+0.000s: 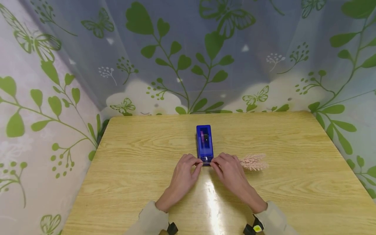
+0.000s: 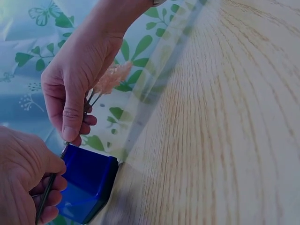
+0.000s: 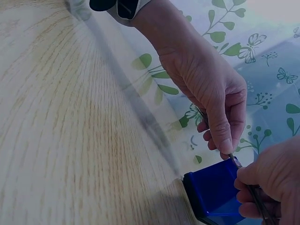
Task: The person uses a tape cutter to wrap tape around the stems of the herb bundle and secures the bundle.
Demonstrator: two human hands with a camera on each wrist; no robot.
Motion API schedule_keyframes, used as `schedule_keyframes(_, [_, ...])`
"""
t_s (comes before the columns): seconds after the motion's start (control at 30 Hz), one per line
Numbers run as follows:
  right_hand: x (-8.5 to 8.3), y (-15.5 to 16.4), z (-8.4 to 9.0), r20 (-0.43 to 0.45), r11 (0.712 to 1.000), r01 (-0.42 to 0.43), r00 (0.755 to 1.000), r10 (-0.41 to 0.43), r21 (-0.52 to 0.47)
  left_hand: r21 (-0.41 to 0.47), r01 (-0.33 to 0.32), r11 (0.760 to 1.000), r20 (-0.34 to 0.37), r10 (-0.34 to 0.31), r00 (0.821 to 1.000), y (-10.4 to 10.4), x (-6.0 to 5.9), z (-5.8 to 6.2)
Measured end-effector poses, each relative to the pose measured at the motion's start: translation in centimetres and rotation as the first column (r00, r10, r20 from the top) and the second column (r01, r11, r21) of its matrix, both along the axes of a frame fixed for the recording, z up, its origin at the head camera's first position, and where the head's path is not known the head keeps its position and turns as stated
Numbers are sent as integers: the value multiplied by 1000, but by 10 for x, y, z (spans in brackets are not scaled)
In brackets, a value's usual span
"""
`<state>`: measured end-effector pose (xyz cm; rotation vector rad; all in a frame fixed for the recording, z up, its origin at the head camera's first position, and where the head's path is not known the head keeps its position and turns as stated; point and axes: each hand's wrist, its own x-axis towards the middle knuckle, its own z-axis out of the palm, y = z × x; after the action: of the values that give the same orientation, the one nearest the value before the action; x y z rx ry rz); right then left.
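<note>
A blue tape dispenser (image 1: 205,151) stands lengthwise on the table, with a pink and black roll partly visible in its recess. Right at its near end, my left hand (image 1: 185,171) and right hand (image 1: 230,171) face each other with fingertips close together. Both pinch the thin dark stem (image 2: 48,192) of a flower sprig between thumb and fingers. Pink blossoms (image 1: 254,162) stick out to the right beyond my right hand. In the right wrist view the stem (image 3: 258,201) passes through my right hand, over the edge of the dispenser (image 3: 213,187).
The light wood table (image 1: 132,137) spreads out on all sides of the hands. A curtain (image 1: 182,81) with green leaves and butterflies hangs along its back and sides. Black wrist devices (image 1: 253,227) sit below both sleeves.
</note>
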<state>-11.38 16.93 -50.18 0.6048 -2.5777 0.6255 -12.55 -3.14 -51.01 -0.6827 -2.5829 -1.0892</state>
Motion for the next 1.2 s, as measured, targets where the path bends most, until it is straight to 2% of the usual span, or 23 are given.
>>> schedule_keyframes(0.3, [-2, 0, 0, -11, 1000, -6, 1000, 6, -25, 3, -1, 1000, 18, 1, 1000, 0, -1, -1])
schedule_keyframes(0.53, [-3, 1, 0, -34, 999, -15, 999, 13, -45, -46, -24, 999, 29, 26, 999, 2, 0, 1])
schedule_keyframes(0.9, [-2, 1, -2, -23, 1000, 6, 1000, -6, -18, -27, -21, 999, -47, 20, 999, 2, -3, -2])
schedule_keyframes(1.2, [-2, 0, 0, 4, 999, 39, 999, -39, 6, 13, -38, 999, -57, 39, 998, 4, -3, 1])
